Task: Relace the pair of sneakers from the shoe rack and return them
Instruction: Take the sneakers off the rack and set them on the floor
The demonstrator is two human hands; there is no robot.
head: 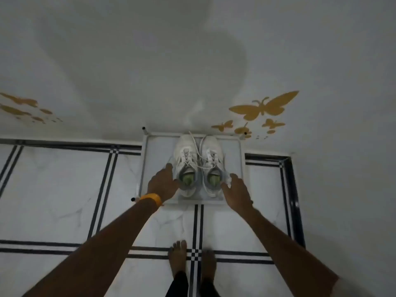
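Observation:
Two white sneakers stand side by side on the top shelf of a white shoe rack [241, 159] against the wall, toes toward the wall. The left sneaker [184, 153] and the right sneaker [212, 153] have green insoles and loose white laces [199, 156] trailing between them. My left hand [164, 182], with an orange wristband, lies against the outer heel side of the left sneaker. At the outer heel side of the right sneaker is my right hand [235, 190], fingers spread. Whether either hand grips its shoe is unclear.
The rack stands on a white marble floor [64, 189] with black inlaid lines. My bare feet [177, 258] are on the floor in front of it. The white wall behind carries gold butterfly stickers [263, 107] on both sides.

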